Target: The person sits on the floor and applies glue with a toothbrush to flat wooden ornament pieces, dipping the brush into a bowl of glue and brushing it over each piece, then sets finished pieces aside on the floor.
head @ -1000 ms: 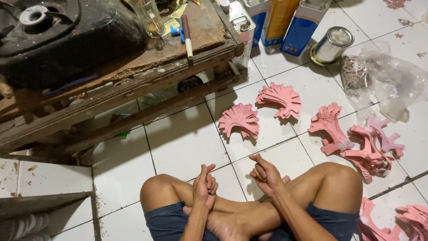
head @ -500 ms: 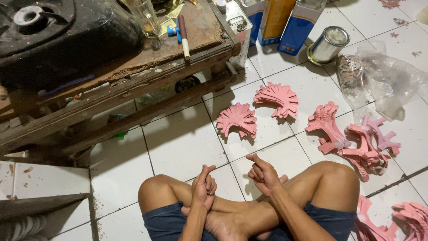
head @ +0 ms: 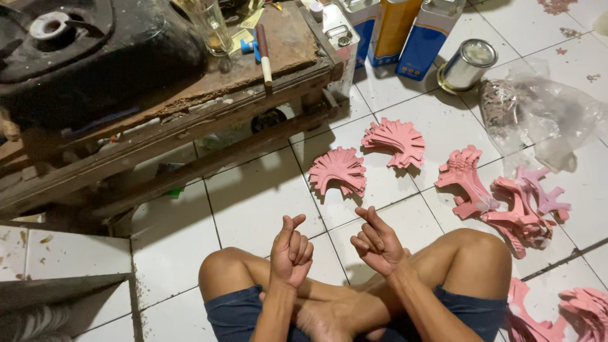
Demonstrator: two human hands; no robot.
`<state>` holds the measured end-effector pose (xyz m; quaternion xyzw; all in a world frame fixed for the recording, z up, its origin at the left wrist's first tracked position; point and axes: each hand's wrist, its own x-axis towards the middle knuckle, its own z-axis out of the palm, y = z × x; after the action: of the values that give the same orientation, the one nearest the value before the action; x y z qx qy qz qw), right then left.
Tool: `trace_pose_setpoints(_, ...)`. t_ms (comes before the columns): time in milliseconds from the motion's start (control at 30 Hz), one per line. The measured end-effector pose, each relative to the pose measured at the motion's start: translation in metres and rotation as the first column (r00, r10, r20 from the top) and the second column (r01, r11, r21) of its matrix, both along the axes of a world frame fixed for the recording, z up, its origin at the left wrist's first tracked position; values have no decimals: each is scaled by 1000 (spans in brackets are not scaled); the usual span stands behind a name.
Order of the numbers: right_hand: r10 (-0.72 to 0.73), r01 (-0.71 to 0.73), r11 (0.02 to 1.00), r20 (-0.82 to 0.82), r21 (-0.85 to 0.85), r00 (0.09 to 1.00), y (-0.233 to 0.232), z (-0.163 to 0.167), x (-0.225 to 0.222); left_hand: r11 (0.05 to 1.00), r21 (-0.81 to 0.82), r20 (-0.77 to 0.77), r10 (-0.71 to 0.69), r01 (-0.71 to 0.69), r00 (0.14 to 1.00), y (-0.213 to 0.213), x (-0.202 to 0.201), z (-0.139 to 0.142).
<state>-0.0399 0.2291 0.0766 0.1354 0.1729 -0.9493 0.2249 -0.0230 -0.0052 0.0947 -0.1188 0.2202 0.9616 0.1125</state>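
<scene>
Low worn wooden bench (head: 190, 120) at upper left, carrying a black metal tank (head: 95, 50); along the top edge beside it stand rectangular tins, blue-and-white (head: 427, 35) and orange (head: 396, 25), then a round silver can (head: 467, 63) and a crumpled clear plastic bag (head: 544, 114). Fan-shaped pink cut-outs (head: 339, 171) lie on bare white floor tiles (head: 253, 202), open room remaining ahead of the crossed legs. Left hand (head: 290, 253) and right hand (head: 378, 242), empty with fingers loosely curled, sit higher above the knees than before, nearest those cut-outs.
</scene>
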Motion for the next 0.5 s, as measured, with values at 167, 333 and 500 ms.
trace_pose_setpoints(167, 0, 0, 1000, -12, 11, 1000, 4, 7, -5, 1000, 14, -30, -18, 18, 999, 5, -4, 3)
trace_pose_setpoints(333, 7, -7, 1000, -10, 25, 1000, 12, 0, -5, 999, 10, -26, -38, 38, 999, 10, -5, -4)
trace_pose_setpoints(500, 27, -25, 999, -32, 37, 999, 14, -6, -11, 998, -27, 22, -48, 49, 999, 12, -9, -11)
